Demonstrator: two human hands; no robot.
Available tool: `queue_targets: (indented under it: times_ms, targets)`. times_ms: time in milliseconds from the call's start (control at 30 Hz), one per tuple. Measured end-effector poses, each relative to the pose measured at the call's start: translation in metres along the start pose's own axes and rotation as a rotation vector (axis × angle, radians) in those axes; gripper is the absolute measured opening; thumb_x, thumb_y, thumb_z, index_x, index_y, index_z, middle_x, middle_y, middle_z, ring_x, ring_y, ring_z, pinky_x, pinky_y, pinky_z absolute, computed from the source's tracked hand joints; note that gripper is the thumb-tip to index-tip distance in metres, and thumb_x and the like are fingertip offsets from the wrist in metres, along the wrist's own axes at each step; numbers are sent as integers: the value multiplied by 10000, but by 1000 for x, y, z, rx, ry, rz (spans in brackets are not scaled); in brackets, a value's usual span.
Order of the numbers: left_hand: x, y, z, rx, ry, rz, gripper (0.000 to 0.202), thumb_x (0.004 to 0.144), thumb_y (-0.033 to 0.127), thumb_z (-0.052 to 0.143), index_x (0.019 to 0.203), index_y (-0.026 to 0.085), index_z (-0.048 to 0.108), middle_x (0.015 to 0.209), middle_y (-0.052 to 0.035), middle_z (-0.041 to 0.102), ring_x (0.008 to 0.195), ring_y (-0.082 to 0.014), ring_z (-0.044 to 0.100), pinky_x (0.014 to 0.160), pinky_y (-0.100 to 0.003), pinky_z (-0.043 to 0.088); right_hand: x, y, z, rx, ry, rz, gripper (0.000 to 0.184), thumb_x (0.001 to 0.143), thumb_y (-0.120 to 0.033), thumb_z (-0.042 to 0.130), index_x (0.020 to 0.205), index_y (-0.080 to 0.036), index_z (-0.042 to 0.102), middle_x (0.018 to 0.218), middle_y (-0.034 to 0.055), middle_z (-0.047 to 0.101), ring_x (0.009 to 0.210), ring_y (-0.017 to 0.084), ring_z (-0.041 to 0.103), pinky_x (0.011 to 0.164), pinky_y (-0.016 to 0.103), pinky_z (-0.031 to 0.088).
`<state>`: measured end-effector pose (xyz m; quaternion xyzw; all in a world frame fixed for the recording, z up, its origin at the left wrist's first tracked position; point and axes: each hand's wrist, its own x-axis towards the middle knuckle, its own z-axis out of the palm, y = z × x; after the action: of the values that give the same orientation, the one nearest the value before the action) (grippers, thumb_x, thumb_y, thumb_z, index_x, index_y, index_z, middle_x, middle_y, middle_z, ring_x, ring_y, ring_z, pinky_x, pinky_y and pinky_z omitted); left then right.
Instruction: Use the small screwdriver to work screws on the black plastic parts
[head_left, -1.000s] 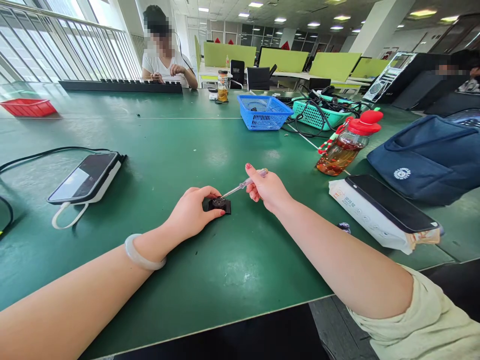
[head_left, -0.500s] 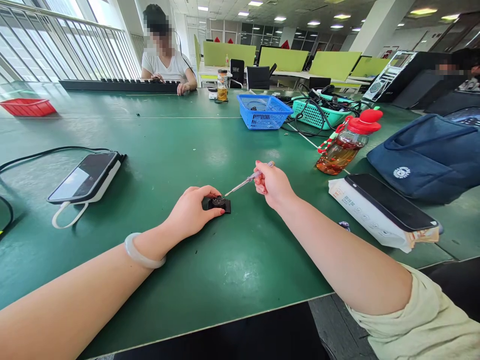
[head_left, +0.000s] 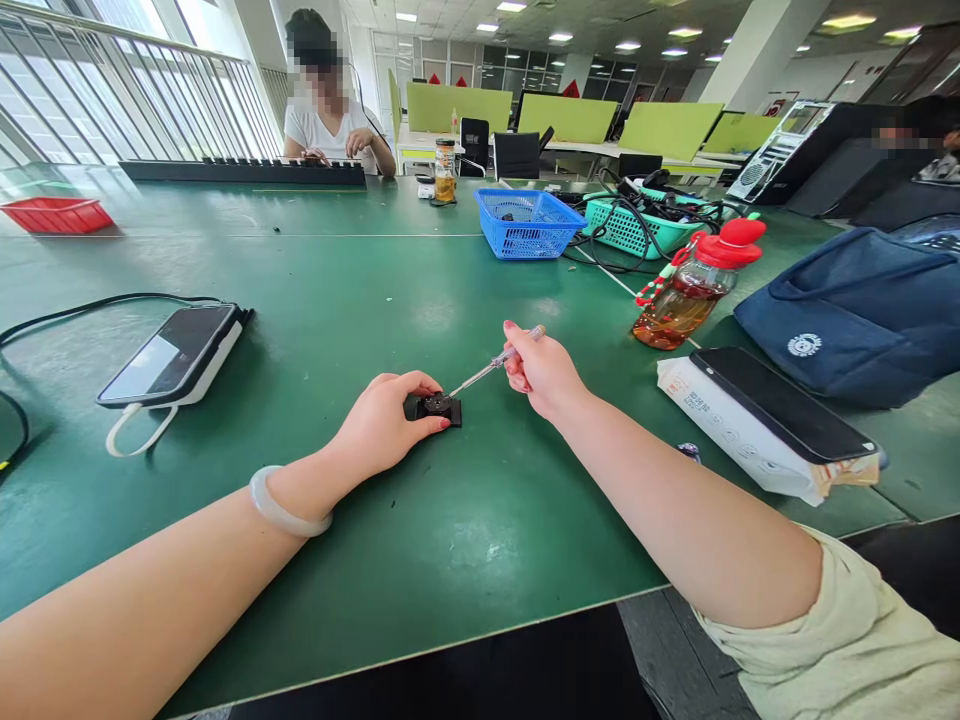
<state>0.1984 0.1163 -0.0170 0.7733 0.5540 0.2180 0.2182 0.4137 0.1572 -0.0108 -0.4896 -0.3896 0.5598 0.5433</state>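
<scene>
The left hand (head_left: 381,425) is closed on a small black part (head_left: 455,412), thumb along the near side and fingers over the far side. The part rests on the green surface (head_left: 427,610) at that hand's fingertips, to the left of the right hand (head_left: 544,375) and a little nearer the body. Being low and small, it would probably slide if left loose, which is likely why it is pinched from both sides and pressed against the surface. The right hand is curled around the clear handle of a screwdriver (head_left: 491,366), with the thumb lying along the handle, a hold that seems to suit fine aiming. The shaft slants down and left from that hand, so its tip comes in from the side that the left fingers leave uncovered; whether the tip touches the part is too small to tell. Other things lie well apart from both hands, which leaves elbow room: a phone (head_left: 176,355) to the left of the left hand, a blue basket (head_left: 529,240) beyond the right hand, and a red-capped bottle (head_left: 679,312) farther out to the right of it.
</scene>
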Motion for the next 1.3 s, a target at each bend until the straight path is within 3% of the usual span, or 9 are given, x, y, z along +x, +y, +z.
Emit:
queue_targets:
  times_ms: [200, 367, 533, 600, 700, 800, 900, 1067, 1300]
  targets:
    - [0, 0, 0, 6, 0, -7, 290, 776, 418, 712, 1042, 307, 676, 1093, 0, 705, 1113, -272, 559, 924, -384, 500, -1, 4, 2, -14, -68, 41, 429, 826, -501, 714, 629, -175, 516, 434, -34, 499, 330, 47, 342, 326, 190, 229]
    - [1, 1, 0, 12, -5, -4, 275, 774, 397, 714, 1028, 303, 668, 1085, 8, 708, 1110, -270, 552, 933, -388, 492, -2, 2, 2, 33, -126, 10, 327, 814, -426, 753, 722, -166, 578, 514, -43, 525, 373, 41, 376, 348, 181, 226]
    - [1, 1, -1, 10, -5, -3, 293, 768, 396, 721, 1038, 295, 667, 1081, 4, 710, 1107, -272, 556, 930, -386, 491, -4, -1, 1, 22, -157, 18, 233, 887, -417, 659, 852, -187, 649, 655, -21, 586, 412, 57, 452, 366, 197, 289]
    - [1, 1, 0, 9, -4, 4, 291, 769, 397, 718, 1037, 295, 667, 1075, 5, 712, 1100, -272, 561, 927, -389, 491, -4, -1, 1, 15, -133, -8, 193, 907, -360, 634, 834, -183, 658, 738, -1, 626, 492, 70, 533, 420, 201, 381]
    - [1, 0, 0, 5, -3, 15, 285, 772, 409, 711, 1031, 298, 668, 1071, 9, 713, 1095, -272, 563, 917, -389, 492, -3, -1, 3, 28, -87, -46, 185, 945, -263, 568, 798, -174, 635, 821, 29, 684, 665, 101, 640, 627, 234, 529]
    - [1, 0, 0, 7, -3, 20, 291, 769, 421, 708, 1030, 296, 671, 1065, 4, 713, 1095, -273, 562, 912, -389, 494, -2, 1, 3, 39, -79, -60, 132, 962, -225, 526, 854, -190, 593, 797, 29, 712, 748, 134, 689, 780, 303, 569]
    - [1, 1, 0, 8, -5, 13, 285, 770, 414, 703, 1027, 296, 671, 1067, 5, 714, 1091, -274, 563, 908, -391, 496, 0, 3, 2, 21, -88, -64, 25, 950, -224, 548, 974, -218, 546, 787, 12, 722, 778, 150, 714, 820, 338, 575]
    - [1, 2, 0, 6, -1, 9, 267, 766, 400, 707, 1010, 299, 670, 1071, 14, 715, 1096, -268, 560, 931, -390, 488, -1, 5, 2, -26, -100, -83, 364, 946, -202, 532, 1283, -283, 423, 737, -33, 720, 762, 151, 725, 817, 349, 584]
    - [1, 4, -1, 10, -6, -6, 276, 760, 404, 703, 1012, 297, 668, 1075, 8, 715, 1105, -276, 559, 930, -394, 492, -2, 2, 3, 79, -122, -42, 281, 948, -94, 430, 1166, -248, 519, 826, -17, 726, 785, 137, 743, 890, 368, 581]
